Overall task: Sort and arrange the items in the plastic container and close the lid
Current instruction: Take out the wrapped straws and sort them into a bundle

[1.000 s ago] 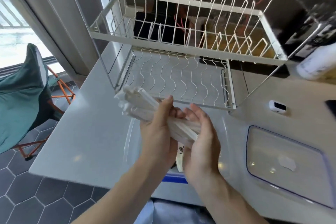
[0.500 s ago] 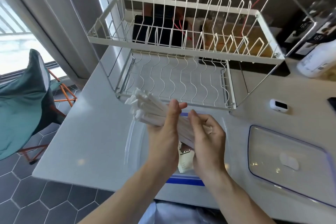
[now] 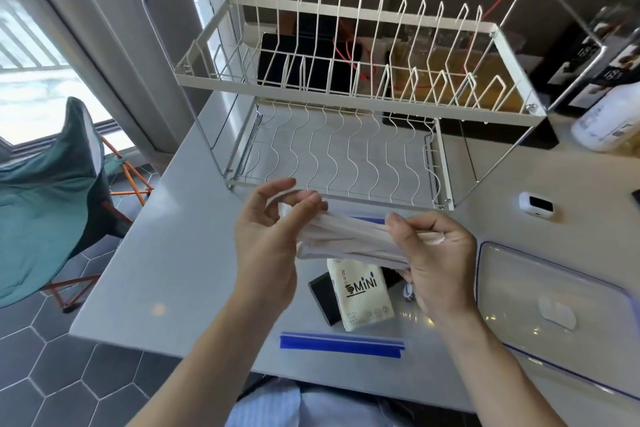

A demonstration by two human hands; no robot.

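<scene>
A bundle of white paper-wrapped sticks (image 3: 346, 239) lies level between both hands, above the clear plastic container (image 3: 341, 345) with its blue front edge. My right hand (image 3: 436, 260) grips the bundle's right end. My left hand (image 3: 268, 236) touches the left end with thumb and fingertips, fingers loosely curled. Inside the container lie a cream "MINI" packet (image 3: 362, 291) and a flat black item (image 3: 323, 298). The clear lid (image 3: 554, 319) lies flat on the counter to the right.
A white two-tier wire dish rack (image 3: 346, 107) stands just behind the hands. A small white device (image 3: 535, 204) and a white bottle (image 3: 609, 121) sit to the right. A green folding chair (image 3: 48, 191) stands off the counter's left edge.
The bundle has swung from pointing up-left to lying level. My left hand slid to its left end and loosened; my right hand shifted to the right end. The container's contents are now uncovered.
</scene>
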